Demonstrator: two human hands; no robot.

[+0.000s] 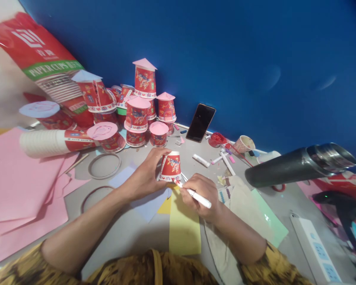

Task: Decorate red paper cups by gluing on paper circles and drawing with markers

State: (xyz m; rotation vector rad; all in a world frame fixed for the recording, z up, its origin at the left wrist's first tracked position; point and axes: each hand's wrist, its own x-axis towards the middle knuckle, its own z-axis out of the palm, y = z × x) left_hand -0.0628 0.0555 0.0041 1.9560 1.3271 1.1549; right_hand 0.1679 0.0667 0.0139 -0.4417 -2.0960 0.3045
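My left hand (150, 168) is closed around the left side of a red patterned paper cup (172, 165), which stands upside down with its white rim low. Between the fingers of my right hand (203, 194) is a white marker (199, 198), its tip at the cup's lower edge. Whether the tip touches the rim is hard to tell. Under the hands lie a yellow paper sheet (184, 231) and a blue paper sheet (151, 206).
Decorated cups with paper tops (136, 114) are stacked at the back left, near a cup bag (56, 67). Pink paper (20, 178) covers the left side. A phone (201, 122) leans on the blue wall. A dark flask (290, 166), glue gun (341, 202) and power strip (314, 245) lie right.
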